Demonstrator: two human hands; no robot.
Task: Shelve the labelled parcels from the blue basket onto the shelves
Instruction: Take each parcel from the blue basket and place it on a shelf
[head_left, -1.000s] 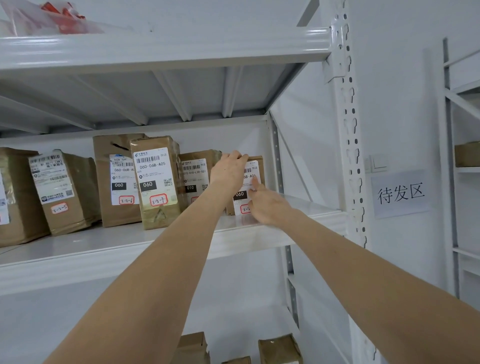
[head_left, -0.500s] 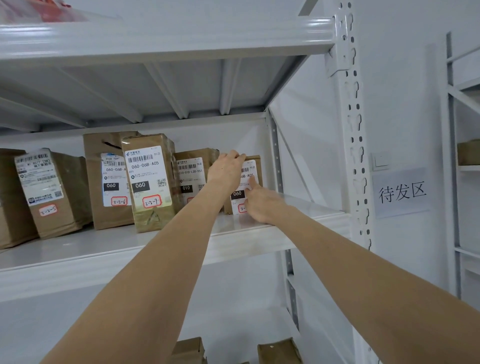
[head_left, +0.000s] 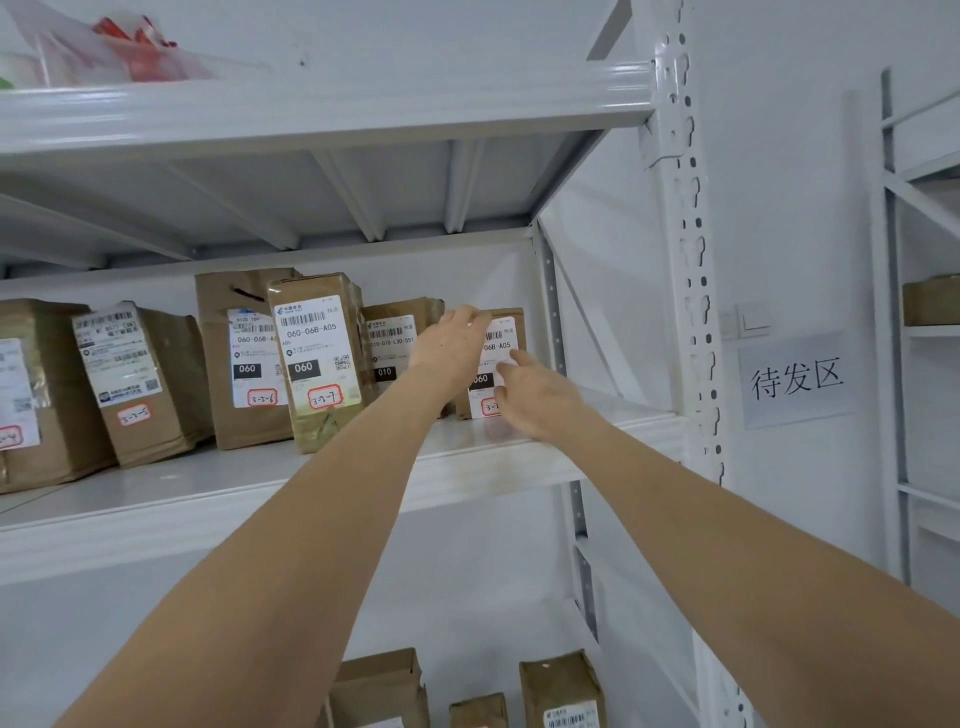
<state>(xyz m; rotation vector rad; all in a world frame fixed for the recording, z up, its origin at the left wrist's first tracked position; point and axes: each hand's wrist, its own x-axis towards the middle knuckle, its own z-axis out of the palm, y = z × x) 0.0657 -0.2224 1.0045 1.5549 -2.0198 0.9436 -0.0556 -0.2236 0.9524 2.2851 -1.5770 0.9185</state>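
**Parcel at the right end of the middle shelf, both hands on it**

So the small brown cardboard parcel (head_left: 511, 332) with the white shipping label stands upright on the white metal middle shelf (head_left: 208, 499). It's centre-right of the frame, last in the row, near the shelf's back corner. Left hand (head_left: 452, 345) has its fingers bent over the parcel's top edge, gripping it there. Right hand (head_left: 535, 389) is on the front, fingers pretty much straight and laid flat against the label, covering its lower part.

Just beside it on the left sits a squat brown box marked 010 (head_left: 389, 338), partly hidden by the left wrist. Can't tell if the two touch. Further left there's a taller tape-wrapped brown parcel tagged 3-2-7 (head_left: 317, 358), then more labelled brown ones running to the left edge.

White perforated upright post (head_left: 685, 260) is on the right, with a paper wall sign in black characters (head_left: 797, 376) beyond it. Couple of brown boxes (head_left: 382, 686) on the shelf below, bottom centre.
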